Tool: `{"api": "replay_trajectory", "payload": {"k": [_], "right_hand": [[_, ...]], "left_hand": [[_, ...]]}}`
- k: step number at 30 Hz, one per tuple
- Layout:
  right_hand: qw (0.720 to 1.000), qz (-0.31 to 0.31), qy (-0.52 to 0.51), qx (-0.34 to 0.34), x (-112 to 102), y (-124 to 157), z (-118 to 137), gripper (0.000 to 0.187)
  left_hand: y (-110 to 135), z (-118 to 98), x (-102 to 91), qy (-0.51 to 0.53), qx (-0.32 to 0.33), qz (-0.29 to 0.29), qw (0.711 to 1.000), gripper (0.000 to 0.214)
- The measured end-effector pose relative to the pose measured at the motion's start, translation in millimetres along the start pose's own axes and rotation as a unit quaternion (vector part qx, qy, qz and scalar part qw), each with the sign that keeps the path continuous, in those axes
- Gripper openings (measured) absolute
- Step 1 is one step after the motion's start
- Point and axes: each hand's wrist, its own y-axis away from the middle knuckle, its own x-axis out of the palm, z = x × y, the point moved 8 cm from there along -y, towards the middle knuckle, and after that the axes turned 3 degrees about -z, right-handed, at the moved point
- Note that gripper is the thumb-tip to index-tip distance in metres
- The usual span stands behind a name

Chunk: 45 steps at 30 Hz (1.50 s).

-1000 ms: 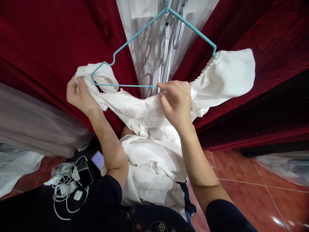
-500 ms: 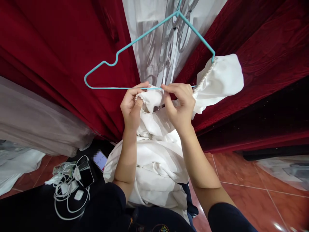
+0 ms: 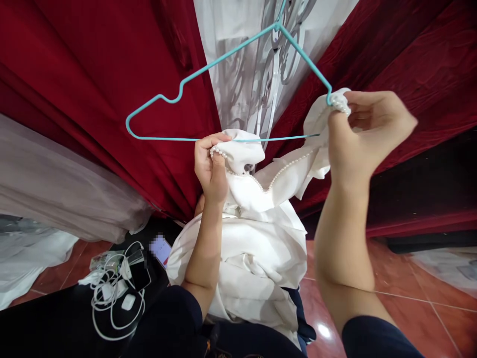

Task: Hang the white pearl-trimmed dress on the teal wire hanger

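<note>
Closest in, a white garment (image 3: 257, 243) lies bunched against the person's dark clothing (image 3: 175, 318), its folds rising toward a neckline edged with pearl-like beads (image 3: 269, 189). Off to the left, a black surface (image 3: 48, 323) carries a loose tangle of white cable (image 3: 95, 318), a dark-screened phone (image 3: 140, 275) and, beside it, a phone with a lit screen (image 3: 160, 248). Farther out, the left hand (image 3: 211, 171) pinches the beaded edge of one sleeve (image 3: 246, 154), its fingers across the lower bar of the turquoise hanger (image 3: 277, 26), which passes in front of that sleeve. The right hand (image 3: 372, 134) grasps the gathered beaded edge of the other sleeve (image 3: 315, 119) between thumb and fingers, right at the hanger's notch; motion blur hides whether the cloth is hooked on there or merely touching. The hanger's left end holds no cloth. I'd judge the step in hand to be working this right shoulder at the notch, and the next move calls for a light grip, with the beads clear of the hanger's bend and the other sleeve under control. Beyond are the red tiled floor (image 3: 413, 308), red curtains (image 3: 93, 74), a sheer drape (image 3: 59, 174) and pale cloth (image 3: 227, 20) behind the hanger.
</note>
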Motion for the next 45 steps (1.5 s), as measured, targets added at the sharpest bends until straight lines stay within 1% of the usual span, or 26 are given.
{"api": "replay_trajectory", "payload": {"k": [1, 2, 4, 6, 11, 15, 17, 19, 22, 23, 24, 25, 26, 27, 28, 29, 30, 31, 33, 34, 35, 37, 39, 41, 43, 45], "right_hand": [[1.0, 0.017, -0.012, 0.02, -1, -7, 1, 0.009], [0.999, 0.027, -0.022, 0.026, -3, -14, 4, 0.008], [0.999, 0.03, -0.032, 0.013, -10, -25, 11, 0.016], [0.999, 0.013, -0.03, 0.01, -20, -33, 9, 0.024], [0.999, -0.053, 0.001, 0.008, -40, -41, -17, 0.009], [0.997, -0.047, 0.046, 0.028, -45, -55, -38, 0.013], [0.996, -0.056, 0.069, 0.023, -55, -58, -51, 0.013], [0.993, -0.079, 0.083, 0.006, -72, -53, -67, 0.012], [0.988, -0.103, 0.111, 0.009, -100, -26, -93, 0.012], [0.985, -0.119, 0.126, 0.008, -109, -15, -96, 0.018], [0.985, -0.107, 0.137, -0.002, -112, -4, -95, 0.024], [0.986, -0.085, 0.14, -0.022, -112, 5, -86, 0.03], [0.988, -0.052, 0.135, -0.055, -108, 13, -72, 0.034], [0.988, 0.005, 0.126, -0.09, -97, 20, -53, 0.035], [0.984, 0.054, 0.106, -0.129, -85, 26, -30, 0.034], [0.978, 0.085, 0.096, -0.162, -74, 30, -6, 0.031], [0.97, 0.14, 0.1, -0.171, -57, 34, 13, 0.023], [0.964, 0.175, 0.081, -0.183, -42, 37, 31, 0.017], [0.949, 0.276, 0.035, -0.148, -5, 45, 48, 0.013], [0.945, 0.3, 0.018, -0.129, 9, 49, 51, 0.013], [0.946, 0.305, 0.007, -0.109, 21, 52, 49, 0.014], [0.963, 0.255, -0.002, -0.084, 32, 57, 41, 0.017], [0.979, 0.186, -0.008, -0.077, 34, 61, 34, 0.02], [0.984, 0.157, -0.008, -0.08, 35, 66, 33, 0.02], [0.984, 0.15, 0.0, -0.092, 33, 67, 38, 0.018], [0.983, 0.146, 0.015, -0.107, 27, 65, 44, 0.017]], "left_hand": [[-1, -1, -0.2, -0.008, 0.004, -0.001, 1.0, 0.02], [-1, -1, 0.2, -0.012, 0.003, -0.001, 1.0, 0.02], [1, 2, 2.7, -0.012, -0.008, -0.001, 1.0, 0.02], [6, 7, 6.5, -0.011, -0.028, 0.0, 1.0, 0.02], [14, 14, 11.3, -0.037, -0.06, 0.0, 0.998, 0.022], [7, 8, 5.1, -0.081, -0.046, -0.003, 0.996, 0.028], [5, 5, 3.2, -0.084, -0.039, 0.001, 0.996, 0.028], [5, 5, 3.2, -0.074, -0.043, 0.006, 0.996, 0.025], [7, 8, 5.5, -0.042, -0.052, 0.012, 0.998, 0.019], [7, 9, 6.6, -0.03, -0.052, 0.016, 0.998, 0.018], [8, 10, 7.9, -0.021, -0.051, 0.021, 0.998, 0.017], [8, 11, 9.0, -0.014, -0.05, 0.026, 0.998, 0.016], [8, 11, 10.0, -0.01, -0.05, 0.03, 0.998, 0.017], [8, 12, 10.8, -0.008, -0.051, 0.032, 0.998, 0.017], [8, 12, 11.5, -0.007, -0.053, 0.032, 0.998, 0.018], [9, 12, 12.6, -0.008, -0.056, 0.034, 0.998, 0.019], [9, 13, 14.0, -0.008, -0.061, 0.036, 0.997, 0.02], [10, 13, 15.6, -0.007, -0.067, 0.041, 0.997, 0.02], [11, 12, 17.5, -0.009, -0.075, 0.052, 0.996, 0.022], [12, 12, 17.2, -0.011, -0.076, 0.057, 0.995, 0.023], [13, 13, 16.1, -0.013, -0.08, 0.065, 0.995, 0.025], [17, 16, 11.8, -0.015, -0.093, 0.095, 0.991, 0.027], [27, 23, 3.5, -0.022, -0.122, 0.133, 0.983, 0.025], [38, 33, -13.4, -0.057, -0.153, 0.145, 0.976, 0.021], [46, 44, -41.8, -0.112, -0.191, 0.103, 0.97, 0.017], [46, 54, -75.2, -0.158, -0.237, 0.033, 0.958, 0.013]]}}
